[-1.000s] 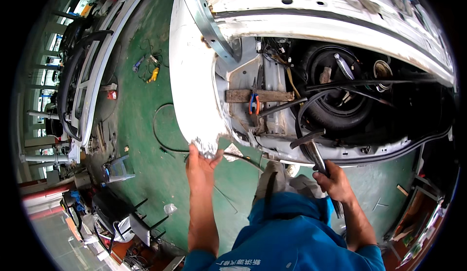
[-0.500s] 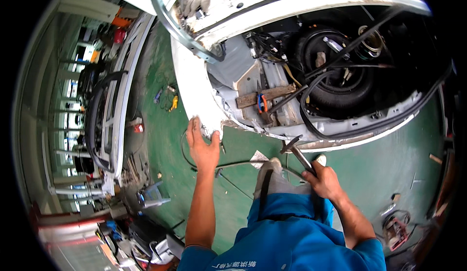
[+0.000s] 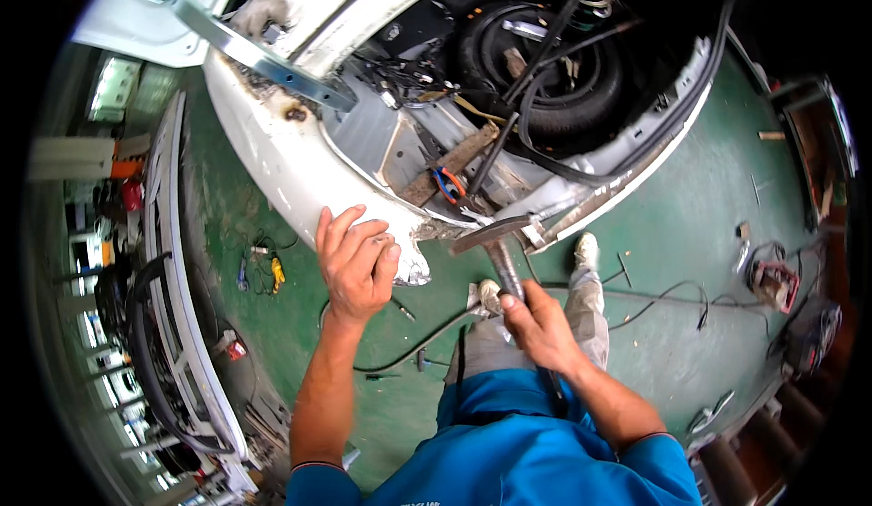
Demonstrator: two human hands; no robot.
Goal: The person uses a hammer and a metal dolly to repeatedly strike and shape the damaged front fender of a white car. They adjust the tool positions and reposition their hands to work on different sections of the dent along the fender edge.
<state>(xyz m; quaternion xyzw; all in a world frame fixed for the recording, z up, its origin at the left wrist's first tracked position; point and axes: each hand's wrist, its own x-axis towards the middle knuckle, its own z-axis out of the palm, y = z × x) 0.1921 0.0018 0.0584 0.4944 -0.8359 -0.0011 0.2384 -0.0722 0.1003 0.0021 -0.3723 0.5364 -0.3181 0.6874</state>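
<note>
In my right hand (image 3: pixel 547 332) is a hammer (image 3: pixel 502 265), gripped by the handle, its long head raised near the lower edge of the car's open rear compartment. My left hand (image 3: pixel 356 268) holds nothing; its fingers are apart and slightly bent, over the lower end of the white body panel (image 3: pixel 263 165). Whether the fingertips touch the panel I cannot tell. Bare, rough metal shows at the panel's lower tip. Inside the compartment lie a piece of wood (image 3: pixel 465 152) and pliers (image 3: pixel 440 184) with blue and orange handles.
A wheel with a tyre (image 3: pixel 586 117) lies in the compartment, with a loose black rubber strip (image 3: pixel 531 147) hanging across. A metal hinge arm (image 3: pixel 245 52) juts over the panel. Hoses and cables (image 3: pixel 427 342) trail around my feet. A yellow tool (image 3: pixel 277 274) lies at left.
My view has turned, so the car appears farther left and tilted. My right hand has brought the hammer up and left, closer to my left hand. The left hand's fingers have lifted and bent.
</note>
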